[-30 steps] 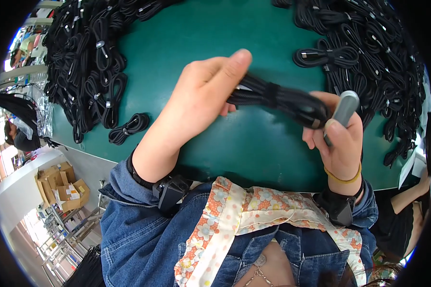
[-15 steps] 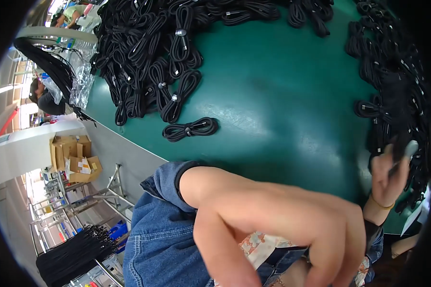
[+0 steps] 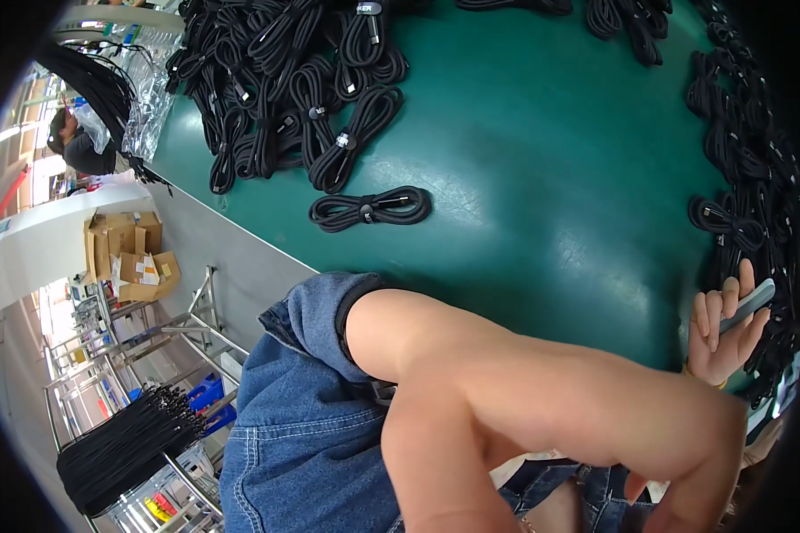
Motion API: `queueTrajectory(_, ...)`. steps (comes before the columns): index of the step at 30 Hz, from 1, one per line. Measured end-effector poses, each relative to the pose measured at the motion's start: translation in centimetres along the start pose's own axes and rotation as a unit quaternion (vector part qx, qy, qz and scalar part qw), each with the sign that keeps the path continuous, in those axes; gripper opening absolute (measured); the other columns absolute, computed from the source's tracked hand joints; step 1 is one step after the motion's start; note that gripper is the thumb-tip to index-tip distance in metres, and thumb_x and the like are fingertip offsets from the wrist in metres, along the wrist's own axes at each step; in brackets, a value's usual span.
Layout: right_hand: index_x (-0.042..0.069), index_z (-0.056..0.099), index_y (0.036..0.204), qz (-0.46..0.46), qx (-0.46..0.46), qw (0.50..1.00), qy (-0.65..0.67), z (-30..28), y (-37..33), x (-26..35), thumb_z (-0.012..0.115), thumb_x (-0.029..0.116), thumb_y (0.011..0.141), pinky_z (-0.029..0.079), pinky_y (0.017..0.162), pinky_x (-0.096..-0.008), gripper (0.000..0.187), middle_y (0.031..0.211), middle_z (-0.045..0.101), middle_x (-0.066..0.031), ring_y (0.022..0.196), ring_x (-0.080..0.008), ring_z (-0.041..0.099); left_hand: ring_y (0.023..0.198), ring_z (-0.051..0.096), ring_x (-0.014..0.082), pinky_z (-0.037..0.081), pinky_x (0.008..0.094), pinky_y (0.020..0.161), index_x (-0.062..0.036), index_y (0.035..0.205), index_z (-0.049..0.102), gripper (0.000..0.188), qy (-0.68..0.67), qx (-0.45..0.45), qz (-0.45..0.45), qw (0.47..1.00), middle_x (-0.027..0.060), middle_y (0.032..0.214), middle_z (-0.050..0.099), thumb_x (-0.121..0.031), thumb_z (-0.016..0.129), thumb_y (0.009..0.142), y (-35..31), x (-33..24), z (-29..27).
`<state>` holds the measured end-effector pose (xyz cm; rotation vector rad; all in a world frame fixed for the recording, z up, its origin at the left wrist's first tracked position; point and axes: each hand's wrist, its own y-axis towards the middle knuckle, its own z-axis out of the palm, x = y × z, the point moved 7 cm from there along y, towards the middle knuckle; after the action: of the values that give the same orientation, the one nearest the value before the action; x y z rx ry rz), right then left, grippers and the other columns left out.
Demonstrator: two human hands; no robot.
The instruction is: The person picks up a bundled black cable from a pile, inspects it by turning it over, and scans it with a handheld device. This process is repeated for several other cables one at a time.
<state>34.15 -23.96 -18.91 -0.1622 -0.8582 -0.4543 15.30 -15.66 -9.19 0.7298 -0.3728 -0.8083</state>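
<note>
My left hand (image 3: 560,400) looms large and close in the foreground, reaching out of a rolled denim sleeve. Its fingers are bent and spread away from the thumb, with nothing seen in them; some fingertips are cut off by the lower edge. On the right side, my right hand (image 3: 718,333) grips a slim grey handheld object (image 3: 748,305), whose kind I cannot make out. Just beyond that hand lies a coiled black cable (image 3: 724,222) at the edge of a long pile. A single bundled black cable (image 3: 369,209) with a dark strap lies apart on the green table (image 3: 542,169).
Heaped black cable bundles (image 3: 276,80) cover the far left of the table, and more cables (image 3: 747,124) line its right side. Left of the table are cardboard boxes (image 3: 124,249), a metal rack (image 3: 196,311) and hanging black cables (image 3: 124,453). A person (image 3: 84,147) is in the background.
My left hand has shifted right and nearer the lower edge. The right hand has turned, showing more of the grey object; a blurred dark cable beside it is no longer seen there. The view has shifted.
</note>
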Motion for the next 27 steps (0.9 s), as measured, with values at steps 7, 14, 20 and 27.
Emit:
queueTrajectory(7,-0.004,0.037,0.121,0.019,0.0,1.0,0.006,0.1,-0.4,-0.6,0.042,0.037,0.088,0.033,0.045,-0.0195,0.052,0.065,0.041,-0.0016,0.04,-0.0052,0.03,0.071,0.053,0.0207,0.043,0.0283,0.061,0.0013,0.089,0.051,0.026,-0.008,-0.001,-0.028,1.0,0.0183,0.092,0.052,-0.021,0.056,0.078,0.4,-0.3,0.0)
queueTrajectory(14,-0.004,0.039,0.117,0.024,0.012,1.0,0.007,0.8,0.0,-0.9,0.042,0.036,0.088,0.034,0.045,-0.0201,0.05,0.059,0.038,-0.0012,0.04,-0.0057,0.03,0.072,0.053,0.021,0.043,0.0285,0.061,0.0,0.087,0.052,0.023,-0.023,0.017,-0.036,0.999,0.0168,0.089,0.053,-0.02,0.057,0.077,0.9,-1.7,0.5)
queueTrajectory(20,-0.004,0.039,0.117,0.023,0.006,1.0,0.007,0.8,-0.2,-1.0,0.042,0.036,0.088,0.034,0.045,-0.02,0.049,0.06,0.039,-0.0016,0.04,-0.0057,0.03,0.073,0.054,0.0214,0.043,0.0288,0.061,-0.0011,0.084,0.052,0.02,-0.025,0.018,-0.058,0.998,0.0156,0.087,0.054,-0.02,0.057,0.077,1.5,-2.1,0.3)
queueTrajectory(27,-0.004,0.04,0.116,0.022,0.009,1.0,0.008,1.4,0.0,-1.1,0.041,0.035,0.088,0.034,0.045,-0.0197,0.048,0.063,0.042,-0.0021,0.04,-0.0054,0.031,0.074,0.054,0.0217,0.043,0.029,0.061,-0.0024,0.081,0.053,0.018,0.042,-0.03,-0.107,0.993,0.0141,0.084,0.056,-0.019,0.057,0.077,3.2,-4.3,-2.4)
